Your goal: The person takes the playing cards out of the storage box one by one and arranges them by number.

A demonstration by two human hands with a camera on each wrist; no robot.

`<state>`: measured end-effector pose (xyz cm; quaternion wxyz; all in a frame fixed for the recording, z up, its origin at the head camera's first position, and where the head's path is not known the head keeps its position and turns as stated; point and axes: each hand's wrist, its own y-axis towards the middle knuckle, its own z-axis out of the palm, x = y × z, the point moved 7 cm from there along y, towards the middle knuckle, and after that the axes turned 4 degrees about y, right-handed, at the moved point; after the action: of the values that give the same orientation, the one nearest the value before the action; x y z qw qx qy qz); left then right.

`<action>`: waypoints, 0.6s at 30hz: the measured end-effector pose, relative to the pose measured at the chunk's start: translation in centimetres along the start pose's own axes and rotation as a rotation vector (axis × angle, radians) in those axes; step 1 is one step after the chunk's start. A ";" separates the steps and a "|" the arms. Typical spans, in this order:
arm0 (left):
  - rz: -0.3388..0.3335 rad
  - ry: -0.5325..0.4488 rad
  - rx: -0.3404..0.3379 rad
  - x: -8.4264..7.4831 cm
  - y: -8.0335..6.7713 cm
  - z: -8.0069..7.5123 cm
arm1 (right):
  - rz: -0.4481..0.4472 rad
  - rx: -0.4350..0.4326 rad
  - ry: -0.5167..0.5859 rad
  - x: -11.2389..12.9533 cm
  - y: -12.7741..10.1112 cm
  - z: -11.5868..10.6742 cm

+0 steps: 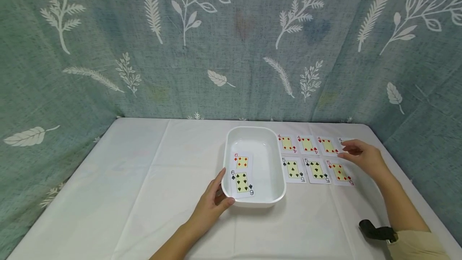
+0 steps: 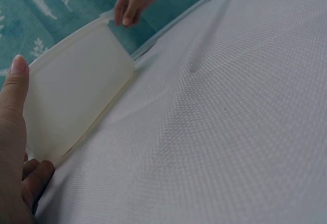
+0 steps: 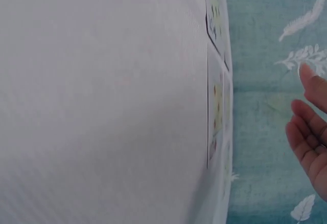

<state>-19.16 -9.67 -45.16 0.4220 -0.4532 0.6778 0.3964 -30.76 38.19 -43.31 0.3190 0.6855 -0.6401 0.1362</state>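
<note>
A white tray (image 1: 276,171) sits mid-table with a 6 of diamonds (image 1: 242,160) and a 6 of spades (image 1: 242,182) lying face up inside. My left hand (image 1: 213,202) grips the tray's near-left corner, one finger along the side wall (image 2: 76,96) and the thumb at the front. To the right of the tray, face-up cards lie in two rows: fours (image 1: 307,144) behind, fives (image 1: 317,169) in front. My right hand (image 1: 361,156) hovers over the far right end of the rows. Its loosely open fingers (image 3: 309,132) are at a partly hidden fourth four (image 1: 342,141) and hold nothing.
The table (image 1: 144,196) wears a white cloth, with leaf-print fabric (image 1: 231,43) hung behind and at both sides. A black wrist strap (image 1: 375,232) shows on my right forearm. The table's right edge runs just past the cards.
</note>
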 end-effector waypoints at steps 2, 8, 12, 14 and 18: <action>0.018 0.008 0.000 -0.1 0.0 0.0 | -0.008 0.013 0.037 2.6 -0.8 -0.5; 0.024 0.020 -0.003 -0.1 0.0 0.1 | -0.058 0.010 0.088 6.5 -1.7 -1.3; 0.014 0.016 0.000 -0.1 0.0 0.1 | -0.084 -0.013 0.088 5.2 -1.0 -0.7; 0.006 0.009 -0.005 -0.1 0.0 0.1 | -0.101 -0.030 0.079 5.7 -0.9 -0.6; 0.001 0.009 -0.013 -0.2 0.0 0.0 | -0.134 -0.035 0.061 10.7 -1.9 -1.6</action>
<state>-19.13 -9.59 -45.03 0.4159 -0.4572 0.6773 0.3990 -26.99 30.71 -36.23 0.3590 0.7168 -0.5848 0.1242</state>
